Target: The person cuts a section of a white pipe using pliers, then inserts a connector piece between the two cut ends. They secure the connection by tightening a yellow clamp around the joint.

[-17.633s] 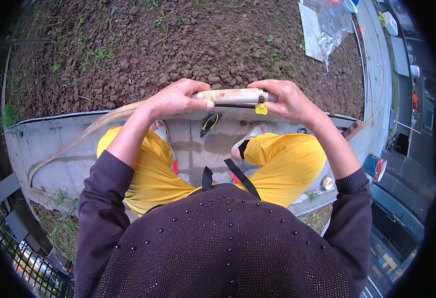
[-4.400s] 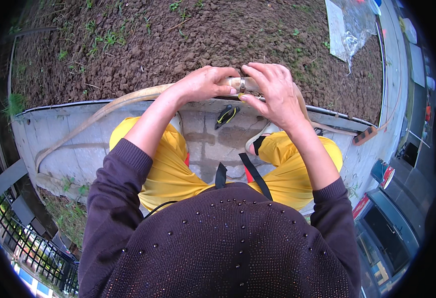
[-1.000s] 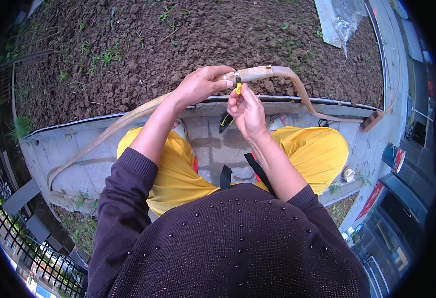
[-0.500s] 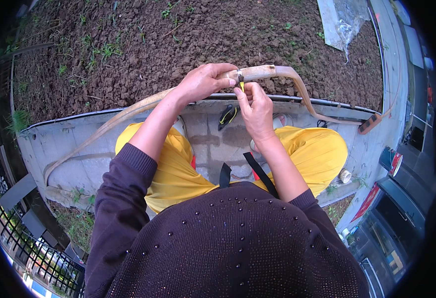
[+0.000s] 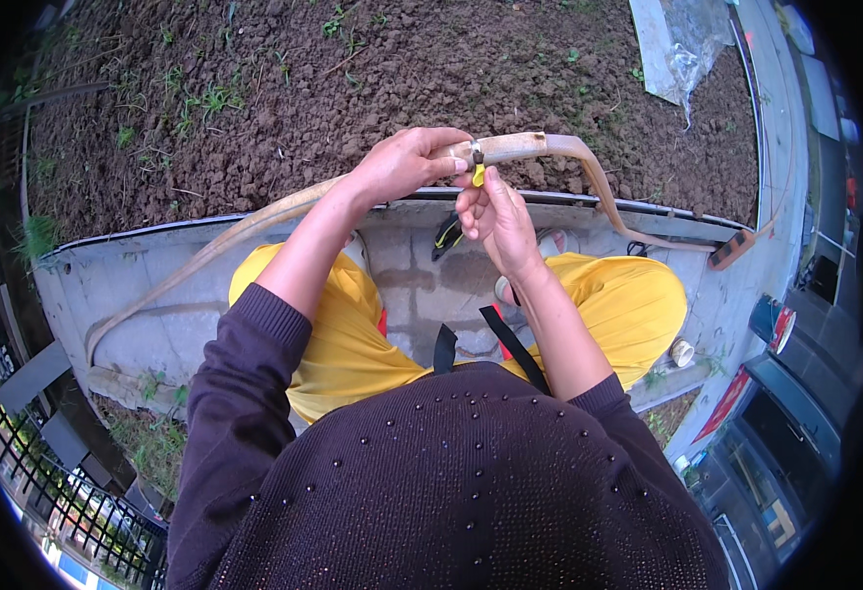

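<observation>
A pale tan hose (image 5: 577, 148) arches across in front of me, above the edge of the soil bed. A metal hose clamp (image 5: 476, 147) rings it, with a yellow thumb key (image 5: 479, 175) hanging from its near side. My left hand (image 5: 407, 162) is closed round the hose just left of the clamp, its thumb close to the key. Just below and to the right is my right hand (image 5: 500, 221), fingers curled, with the tip of its thumb against the key. The key's flat face shows between the two hands.
Crumbly brown soil (image 5: 402, 79) fills the far side behind a low edging. A black and yellow tool (image 5: 446, 236), partly hidden, lies on the paving between my feet. An orange-brown brick (image 5: 731, 249) sits by the hose at right. A red and dark bucket (image 5: 774, 322) stands farther right.
The yellow key has turned and now shows its broad face. My right hand has rolled and dropped slightly, its fingers curling below the key. My left hand and the hose have hardly moved.
</observation>
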{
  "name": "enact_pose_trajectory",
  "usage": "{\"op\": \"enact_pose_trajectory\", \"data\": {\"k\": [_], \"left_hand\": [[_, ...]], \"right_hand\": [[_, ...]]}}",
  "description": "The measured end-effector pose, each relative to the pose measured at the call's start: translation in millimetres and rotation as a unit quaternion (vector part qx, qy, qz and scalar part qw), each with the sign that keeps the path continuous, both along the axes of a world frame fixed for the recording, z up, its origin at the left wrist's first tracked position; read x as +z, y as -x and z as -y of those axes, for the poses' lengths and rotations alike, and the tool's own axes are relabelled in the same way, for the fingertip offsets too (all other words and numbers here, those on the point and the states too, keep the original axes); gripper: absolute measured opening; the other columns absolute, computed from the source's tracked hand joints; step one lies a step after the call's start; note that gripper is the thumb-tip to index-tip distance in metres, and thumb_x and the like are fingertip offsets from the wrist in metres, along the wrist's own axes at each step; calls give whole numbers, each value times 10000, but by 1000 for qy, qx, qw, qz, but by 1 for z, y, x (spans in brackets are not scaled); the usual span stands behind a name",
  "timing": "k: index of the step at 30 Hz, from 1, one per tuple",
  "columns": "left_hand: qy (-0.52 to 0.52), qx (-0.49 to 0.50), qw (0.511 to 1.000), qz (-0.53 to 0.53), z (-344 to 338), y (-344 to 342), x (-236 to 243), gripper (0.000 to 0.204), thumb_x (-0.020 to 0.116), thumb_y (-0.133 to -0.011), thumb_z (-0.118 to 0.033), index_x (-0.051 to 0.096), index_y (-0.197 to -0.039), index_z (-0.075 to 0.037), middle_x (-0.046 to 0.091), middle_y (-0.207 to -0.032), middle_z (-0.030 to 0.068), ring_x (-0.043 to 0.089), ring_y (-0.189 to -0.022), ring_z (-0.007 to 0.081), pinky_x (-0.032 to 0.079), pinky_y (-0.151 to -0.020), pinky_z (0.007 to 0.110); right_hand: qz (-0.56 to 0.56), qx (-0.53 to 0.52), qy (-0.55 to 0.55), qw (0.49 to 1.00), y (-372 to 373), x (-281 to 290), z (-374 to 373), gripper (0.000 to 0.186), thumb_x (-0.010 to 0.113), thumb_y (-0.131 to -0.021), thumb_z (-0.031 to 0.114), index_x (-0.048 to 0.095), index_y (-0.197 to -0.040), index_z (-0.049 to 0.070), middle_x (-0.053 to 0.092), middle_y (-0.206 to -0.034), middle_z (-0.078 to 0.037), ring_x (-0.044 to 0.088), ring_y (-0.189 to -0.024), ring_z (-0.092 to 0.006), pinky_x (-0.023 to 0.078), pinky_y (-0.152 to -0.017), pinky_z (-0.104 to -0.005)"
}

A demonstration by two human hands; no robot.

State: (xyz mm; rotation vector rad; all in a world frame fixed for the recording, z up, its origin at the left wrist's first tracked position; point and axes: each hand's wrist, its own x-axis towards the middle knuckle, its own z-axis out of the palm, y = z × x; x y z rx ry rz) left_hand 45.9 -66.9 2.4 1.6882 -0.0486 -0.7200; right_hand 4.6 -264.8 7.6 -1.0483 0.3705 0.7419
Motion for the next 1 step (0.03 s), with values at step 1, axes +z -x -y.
{"op": "enact_pose_trajectory", "data": {"k": [1], "left_hand": [[-12, -1, 1000, -1, 1, -1, 2, 496, 653, -993, -238, 533, -1412, -1, 683, -1199, 73, 606, -1094, 106, 492, -962, 268]], "right_hand": [[35, -14, 41, 998, 1, -6, 1, 410, 418, -1083, 414, 603, -1145, 53, 588, -835, -37, 528, -652, -100, 443, -550, -250]]}}
